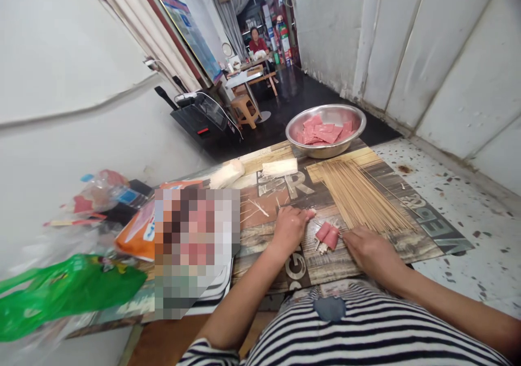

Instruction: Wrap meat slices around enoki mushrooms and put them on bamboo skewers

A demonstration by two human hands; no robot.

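Two pink slices of meat rolled around thin white mushrooms, the meat rolls (328, 236), lie side by side on the patterned mat in front of me. At their right edge, my right hand (368, 251) is closed in a pinch, apparently on the end of a bamboo skewer that the fingers mostly cover. On the other side, my left hand (291, 228) rests with curled fingers, a small pinkish bit at its tip; what it holds is hidden. Many bamboo skewers (362, 195) are spread behind my right hand. Bundles of enoki mushrooms (280, 167) lie farther back.
A steel bowl (291, 138) of pink meat slices stands at the table's far edge. To the left are an orange packet (138, 230), a green plastic bag (77, 284) and a blurred-out patch. Beyond, a person (257, 45) sits at another table near a stool (245, 111).
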